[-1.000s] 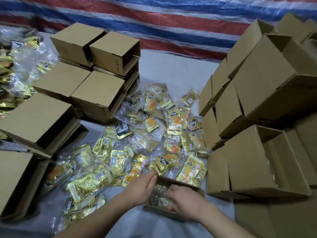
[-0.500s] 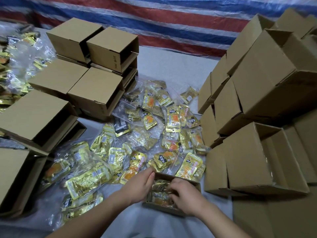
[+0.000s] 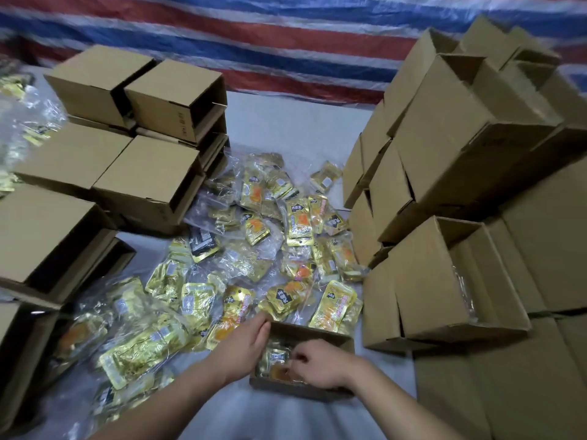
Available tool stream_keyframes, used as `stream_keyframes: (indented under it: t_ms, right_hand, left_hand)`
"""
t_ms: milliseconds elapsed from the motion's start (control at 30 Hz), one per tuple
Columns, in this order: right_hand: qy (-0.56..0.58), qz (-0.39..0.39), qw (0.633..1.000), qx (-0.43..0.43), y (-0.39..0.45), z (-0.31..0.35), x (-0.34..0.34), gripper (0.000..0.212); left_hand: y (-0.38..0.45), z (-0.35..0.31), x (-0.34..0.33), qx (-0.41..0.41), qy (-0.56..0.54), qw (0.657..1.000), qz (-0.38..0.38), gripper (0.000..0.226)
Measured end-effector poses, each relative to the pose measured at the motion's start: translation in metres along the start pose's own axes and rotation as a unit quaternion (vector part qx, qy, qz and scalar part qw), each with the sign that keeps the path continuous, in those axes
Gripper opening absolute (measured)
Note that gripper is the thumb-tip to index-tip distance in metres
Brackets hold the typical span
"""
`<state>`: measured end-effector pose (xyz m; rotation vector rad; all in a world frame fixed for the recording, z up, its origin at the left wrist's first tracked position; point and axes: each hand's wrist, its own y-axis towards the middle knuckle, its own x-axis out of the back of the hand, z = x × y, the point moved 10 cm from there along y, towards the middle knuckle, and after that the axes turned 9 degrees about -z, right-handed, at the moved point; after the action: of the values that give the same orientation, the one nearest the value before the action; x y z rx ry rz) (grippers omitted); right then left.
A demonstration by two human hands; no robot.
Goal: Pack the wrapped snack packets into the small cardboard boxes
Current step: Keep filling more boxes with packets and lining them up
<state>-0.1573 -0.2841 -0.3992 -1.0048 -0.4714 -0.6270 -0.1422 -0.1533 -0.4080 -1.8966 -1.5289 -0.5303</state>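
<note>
A small open cardboard box (image 3: 313, 331) stands right in front of me on the grey-white sheet. Gold snack packets (image 3: 275, 357) lie inside it. My left hand (image 3: 244, 344) rests with straight fingers against the box's left wall. My right hand (image 3: 317, 366) reaches into the box from the right, its fingers curled down onto a packet with orange filling (image 3: 279, 373). Beyond the box, a loose pile of gold and clear wrapped snack packets (image 3: 254, 249) spreads over the sheet.
Stacks of small cardboard boxes (image 3: 149, 176) stand on the left. Taller stacks of open boxes (image 3: 444, 281) line the right. More packets in clear bags (image 3: 28, 122) lie at the far left. A red, white and blue striped tarp (image 3: 286, 42) hangs behind.
My right hand has sunk deeper into the box and curled onto the packets. My left hand has shifted from over the box to its left wall.
</note>
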Motion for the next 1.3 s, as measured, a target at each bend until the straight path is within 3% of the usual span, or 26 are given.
stream_keyframes:
  t_ms: [167,233,300,367,433,500,667,833,1000,1067,1200,1300]
  right_hand:
    - [-0.008,-0.273,0.959,0.072,-0.032,-0.005,0.087,0.014]
    - [-0.060,-0.260,0.961,0.075,-0.028,-0.017,0.095,0.042]
    - [-0.087,-0.197,0.976,0.044,-0.018,-0.035,0.084,0.054]
    - [-0.119,-0.159,0.980,0.031,-0.011,-0.044,0.069,0.044]
    - [-0.136,-0.147,0.979,0.038,-0.007,-0.045,0.055,0.019]
    - [-0.142,-0.164,0.975,0.039,-0.008,-0.044,0.053,0.005]
    - [-0.118,-0.187,0.975,0.033,-0.022,-0.029,0.064,0.014]
    - [-0.057,-0.239,0.969,0.009,-0.057,-0.007,0.112,0.023]
    - [0.051,-0.317,0.946,-0.048,-0.105,-0.004,0.187,0.012]
    - [0.063,-0.354,0.931,-0.058,-0.124,0.000,0.216,0.016]
    - [0.047,-0.410,0.908,-0.072,-0.162,0.008,0.263,0.023]
    - [0.058,-0.438,0.893,-0.085,-0.197,0.004,0.291,0.025]
  left_hand:
    - [0.003,-0.001,0.002,0.004,0.009,1.000,0.016,0.022]
    - [0.004,-0.004,0.003,0.004,0.009,1.000,0.021,0.022]
    - [0.004,-0.007,0.001,0.008,0.005,1.000,0.029,0.020]
    - [0.004,-0.009,-0.001,0.011,0.003,0.999,0.037,0.019]
    - [0.004,-0.010,0.000,0.015,-0.001,0.999,0.040,0.019]
    - [0.004,-0.011,0.002,0.016,-0.006,0.999,0.041,0.020]
    - [0.000,-0.013,0.015,0.038,-0.040,0.997,0.046,0.023]
    - [0.001,-0.047,0.071,0.093,-0.183,0.978,-0.045,0.040]
    - [0.002,-0.114,0.121,0.047,-0.248,0.958,-0.140,0.069]
    - [0.007,-0.147,0.131,0.009,-0.229,0.959,-0.170,0.065]
    - [0.026,-0.218,0.148,-0.073,-0.194,0.953,-0.220,0.028]
    - [0.043,-0.271,0.162,-0.122,-0.169,0.948,-0.240,0.028]
